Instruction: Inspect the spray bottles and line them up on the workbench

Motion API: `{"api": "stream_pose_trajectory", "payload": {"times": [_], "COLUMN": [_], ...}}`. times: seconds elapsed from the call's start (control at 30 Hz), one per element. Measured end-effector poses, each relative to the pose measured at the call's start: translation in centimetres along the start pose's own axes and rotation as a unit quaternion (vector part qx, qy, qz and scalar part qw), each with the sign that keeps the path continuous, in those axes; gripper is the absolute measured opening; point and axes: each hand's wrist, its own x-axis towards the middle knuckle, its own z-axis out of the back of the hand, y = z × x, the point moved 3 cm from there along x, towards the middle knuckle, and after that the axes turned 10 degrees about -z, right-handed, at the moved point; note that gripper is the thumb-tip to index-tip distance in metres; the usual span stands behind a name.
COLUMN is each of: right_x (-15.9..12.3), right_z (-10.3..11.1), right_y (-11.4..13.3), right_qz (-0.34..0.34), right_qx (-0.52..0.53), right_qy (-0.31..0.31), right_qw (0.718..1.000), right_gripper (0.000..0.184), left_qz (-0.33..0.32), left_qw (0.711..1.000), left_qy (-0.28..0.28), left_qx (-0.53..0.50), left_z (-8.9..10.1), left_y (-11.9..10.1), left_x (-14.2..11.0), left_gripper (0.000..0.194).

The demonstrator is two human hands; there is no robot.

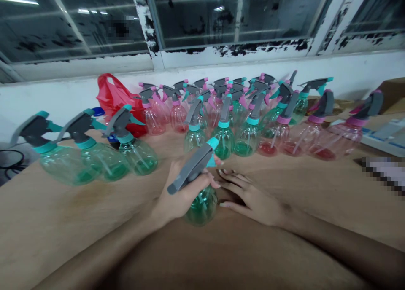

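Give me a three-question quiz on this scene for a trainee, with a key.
1. Which hand is gripping a spray bottle?
2. True or false: the red plastic bag lies nearer the wearer than both hands.
3. How many green-tinted bottles stand in the group at the far left?

Key:
1. The left hand.
2. False; the red plastic bag is farther back, toward the wall.
3. Three.

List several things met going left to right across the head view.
Leftmost turquoise-collared bottle, green spray bottle gripped by the left hand, right hand, rightmost pink-collared bottle, brown box.
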Motion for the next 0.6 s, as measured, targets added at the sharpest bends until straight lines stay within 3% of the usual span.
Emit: {"api": "stream_pose_trajectory", "payload": {"times": [0.17,0.6], "right_x": [0.01,0.03], "right_z": [0.09,-0.08], "right_y": [0.07,-0.18], "right_qz": [-0.002,0.005], "right_qx": [0.000,0.007], "right_qy": [-0.005,-0.006], "right_qw": [1.000,1.000], "right_gripper": [0.057,0.057], "left_qz": [-0.009,-0.010], "left_qw": [0.999,0.999], "left_qy": [-0.039,-0.031], "left_qx": [0.023,0.042], "left_z": [-0.15,-0.29], "left_y": [-0.56,-0.69], "left_x": [0.18,0.14], "left_gripper": [0.020,0.022]}}
